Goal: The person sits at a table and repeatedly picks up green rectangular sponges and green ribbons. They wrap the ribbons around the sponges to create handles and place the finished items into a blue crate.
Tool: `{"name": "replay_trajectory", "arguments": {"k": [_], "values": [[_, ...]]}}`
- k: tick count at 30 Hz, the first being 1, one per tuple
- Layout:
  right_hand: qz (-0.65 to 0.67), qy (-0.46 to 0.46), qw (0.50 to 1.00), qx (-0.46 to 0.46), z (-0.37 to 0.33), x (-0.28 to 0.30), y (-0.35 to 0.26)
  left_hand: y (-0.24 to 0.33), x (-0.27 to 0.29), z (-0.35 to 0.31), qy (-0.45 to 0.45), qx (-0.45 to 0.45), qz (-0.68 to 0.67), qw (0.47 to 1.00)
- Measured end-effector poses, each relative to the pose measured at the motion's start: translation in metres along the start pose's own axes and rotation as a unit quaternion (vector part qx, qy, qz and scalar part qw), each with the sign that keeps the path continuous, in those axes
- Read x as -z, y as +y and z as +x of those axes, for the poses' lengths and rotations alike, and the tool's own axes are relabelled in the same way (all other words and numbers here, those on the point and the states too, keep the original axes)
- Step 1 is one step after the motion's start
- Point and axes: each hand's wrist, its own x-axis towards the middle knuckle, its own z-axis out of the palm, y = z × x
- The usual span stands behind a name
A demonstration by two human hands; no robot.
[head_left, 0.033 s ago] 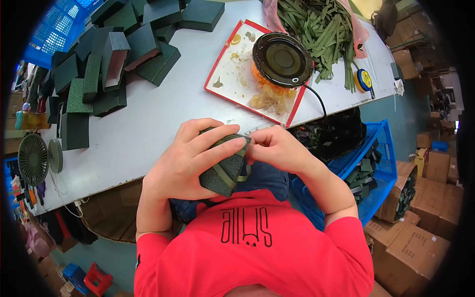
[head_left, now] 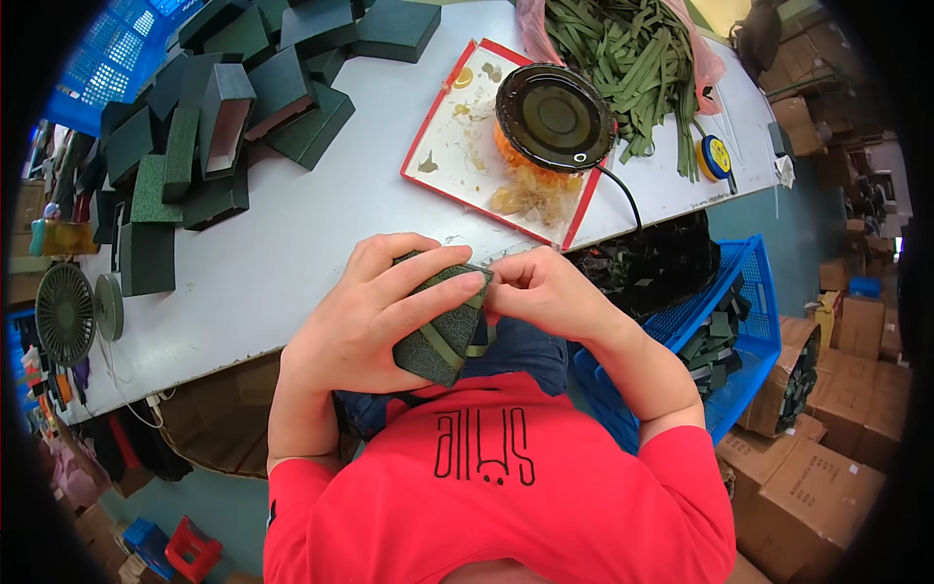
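Observation:
A small dark green patterned box (head_left: 425, 355) is held above my lap, just off the table's near edge. A flat olive-green ribbon (head_left: 443, 346) crosses its face, and a loop of it stands off the right side. My left hand (head_left: 365, 316) wraps round the box from the left, two fingers stretched over its top. At the box's far right corner, my right hand (head_left: 545, 292) is closed in a pinch beside the ribbon. The fingertips hide whatever is between them.
Dark green boxes (head_left: 229, 112) pile up at the table's far left. A round black warmer (head_left: 556, 115) stands on a red-rimmed tray (head_left: 428, 146); beyond it lies a heap of olive ribbons (head_left: 632, 68). A blue crate (head_left: 764, 302) with green pieces stands at my right.

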Motion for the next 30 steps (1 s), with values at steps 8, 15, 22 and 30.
{"name": "replay_trajectory", "arguments": {"k": [8, 15, 22, 30], "values": [[-0.035, 0.011, 0.999, 0.022, -0.005, 0.012, -0.001, -0.007, -0.01, -0.008, 0.069, 0.027, -0.095, 0.993], [-0.044, 0.023, 0.999, 0.018, -0.005, 0.001, -0.002, -0.004, -0.01, -0.004, 0.039, 0.037, -0.072, 0.996], [0.026, 0.124, 0.988, 0.092, -0.004, -0.012, 0.005, -0.002, -0.011, -0.003, 0.062, 0.071, -0.051, 0.994], [-0.186, 0.235, 0.921, 0.249, -0.036, -0.028, 0.02, -0.014, -0.012, -0.011, 0.09, 0.062, -0.018, 0.994]]}}
